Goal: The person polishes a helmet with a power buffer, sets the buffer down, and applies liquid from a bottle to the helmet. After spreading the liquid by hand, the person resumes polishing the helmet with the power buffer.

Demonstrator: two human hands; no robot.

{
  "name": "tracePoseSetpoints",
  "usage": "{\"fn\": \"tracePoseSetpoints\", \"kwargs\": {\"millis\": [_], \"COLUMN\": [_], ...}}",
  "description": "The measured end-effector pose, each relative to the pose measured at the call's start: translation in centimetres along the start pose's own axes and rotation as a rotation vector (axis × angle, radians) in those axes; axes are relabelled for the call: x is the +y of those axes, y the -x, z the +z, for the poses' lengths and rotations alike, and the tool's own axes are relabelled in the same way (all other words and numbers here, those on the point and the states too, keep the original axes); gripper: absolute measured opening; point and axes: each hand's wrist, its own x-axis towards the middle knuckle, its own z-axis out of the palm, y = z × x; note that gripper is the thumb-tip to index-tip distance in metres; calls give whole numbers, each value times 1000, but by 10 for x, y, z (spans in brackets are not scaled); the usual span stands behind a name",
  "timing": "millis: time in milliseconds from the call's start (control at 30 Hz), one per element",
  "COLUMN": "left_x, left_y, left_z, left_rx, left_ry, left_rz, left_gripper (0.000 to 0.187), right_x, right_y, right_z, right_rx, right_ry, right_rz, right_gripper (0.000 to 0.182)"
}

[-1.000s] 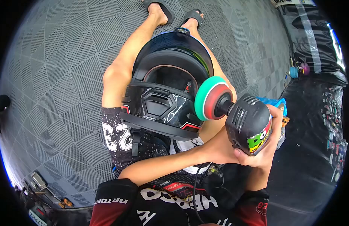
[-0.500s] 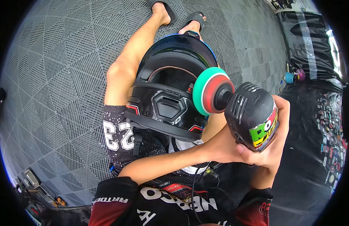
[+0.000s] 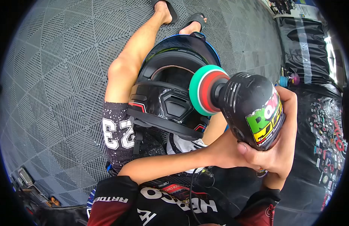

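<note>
Both my hands hold a black handheld polisher [image 3: 253,105] with colourful stickers and a round green, white and red pad [image 3: 205,90]. My left hand [image 3: 229,150] reaches across to the polisher's near side, its fingers mostly hidden by the tool and the other hand. My right hand [image 3: 281,147] wraps round the polisher's right and lower side. A black helmet [image 3: 174,107] with a dark raised visor [image 3: 182,45] rests on my lap, its face opening upward. The pad overlaps the helmet's right side in view; whether they touch I cannot tell.
Grey patterned floor tiles [image 3: 65,79] spread ahead and to the left. A black sheet covered in stickers [image 3: 329,150] lies at the right, with blue and purple items [image 3: 289,80] beyond it. Tools [image 3: 35,188] lie at the lower left. A cable [image 3: 192,188] hangs over my shirt.
The polisher and both hands have shifted slightly; the pad has moved a little left and up, and more of the tool's sticker shows. The helmet has shifted slightly right.
</note>
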Motion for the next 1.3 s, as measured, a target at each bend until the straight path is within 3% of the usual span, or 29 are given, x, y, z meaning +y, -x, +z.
{"fn": "tracePoseSetpoints", "kwargs": {"millis": [33, 167, 433, 500, 567, 600, 867, 967, 1100, 1167, 1300], "left_x": [0, 6, 9, 3, -15, -6, -19, -24, -29, -29, -34], "left_y": [0, -1, -1, -1, -7, 1, 3, 5, 3, 1, -3], "left_z": [0, -1, -5, -3, 1, -3, -2, -2, -3, -4, -5], "left_rx": [0, -16, 9, 0, 20, -3, -4, -20, 1, -37, -52], "left_ry": [-37, 0, -46, 12, -45, -131, -239, -104, -152, -158, -197], "left_rz": [-42, -48, -35, -118, 177, 35, 90, -22, -41, -48, -25], "left_gripper": [67, 65, 64, 66, 69, 70, 56, 55, 54, 43, 54], "right_x": [-3, -18, -12, -8, -1, 2, 27, 36, 49, 54, 67], "right_y": [-2, -7, -11, -7, -3, -1, 14, 20, 24, 26, 29], "right_z": [0, 5, 5, 6, 6, 6, 2, 2, 3, 3, 4], "right_rx": [-2, -9, -37, -24, -6, 8, 60, 85, 108, 115, 129], "right_ry": [3, -49, 16, -7, -28, -47, 12, -30, -79, -119, -154], "right_rz": [0, 79, -9, -15, -19, -28, -81, -65, -68, -72, -71], "right_gripper": [98, 97, 96, 96, 95, 95, 97, 97, 97, 97, 97]}}
